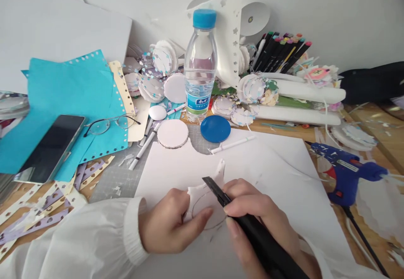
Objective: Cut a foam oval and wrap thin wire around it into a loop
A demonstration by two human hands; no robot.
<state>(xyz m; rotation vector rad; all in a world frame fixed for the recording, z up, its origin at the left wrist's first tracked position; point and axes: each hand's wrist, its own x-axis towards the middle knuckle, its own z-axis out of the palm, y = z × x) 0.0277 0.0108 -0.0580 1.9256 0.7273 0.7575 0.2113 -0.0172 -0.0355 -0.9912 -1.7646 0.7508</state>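
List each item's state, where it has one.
Black craft knife: blade out, in the right hand
White pencil-marked piece: held by the left hand
White sheet: edge notched
Clear plastic bottle: upright, capped, partly filled
Black rectangular phone: face up, dark
Thin-rimmed glasses: unfolded
Blue plastic glue gun: on its side

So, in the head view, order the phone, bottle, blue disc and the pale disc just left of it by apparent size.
1. Bottle
2. Phone
3. Blue disc and pale disc: too alike to rank

Bottle (198, 100) behind the paper sheet (280, 178), phone (52, 146) left, glue gun (345, 167) right.
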